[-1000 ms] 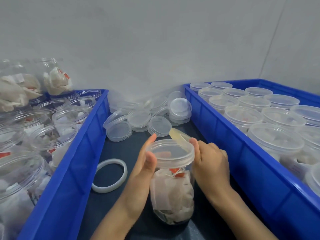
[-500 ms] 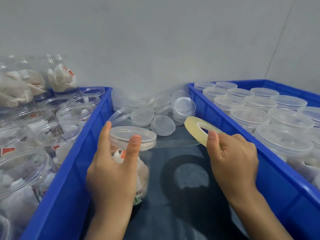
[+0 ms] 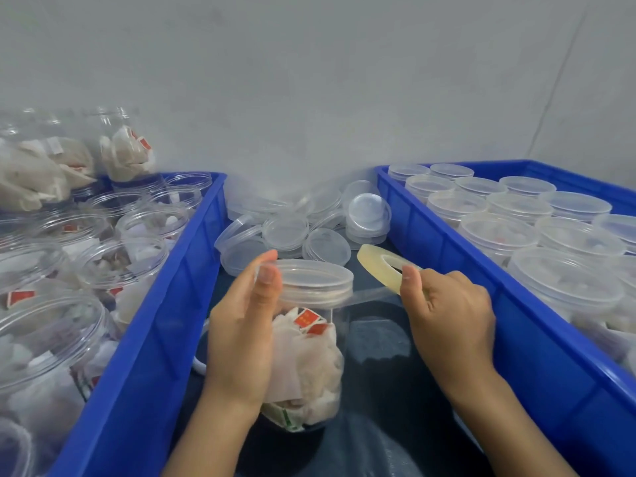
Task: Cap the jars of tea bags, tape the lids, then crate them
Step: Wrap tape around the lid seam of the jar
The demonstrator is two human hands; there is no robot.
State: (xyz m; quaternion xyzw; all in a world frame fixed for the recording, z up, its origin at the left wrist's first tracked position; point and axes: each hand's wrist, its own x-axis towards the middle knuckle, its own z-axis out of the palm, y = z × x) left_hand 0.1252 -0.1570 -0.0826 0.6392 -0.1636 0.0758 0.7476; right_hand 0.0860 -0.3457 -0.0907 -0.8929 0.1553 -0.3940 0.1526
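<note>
Fingers of the left hand (image 3: pixel 241 332) curl round the clear capped plastic jar of tea bags (image 3: pixel 304 342). Right hand (image 3: pixel 447 315) pinches the yellowish tape roll (image 3: pixel 385 270), its clear strip reaching the lid (image 3: pixel 309 278).

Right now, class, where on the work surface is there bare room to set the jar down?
Bare dark mat shows between the jar and right crate. The back is crowded with loose lids; both crates are packed.
</note>
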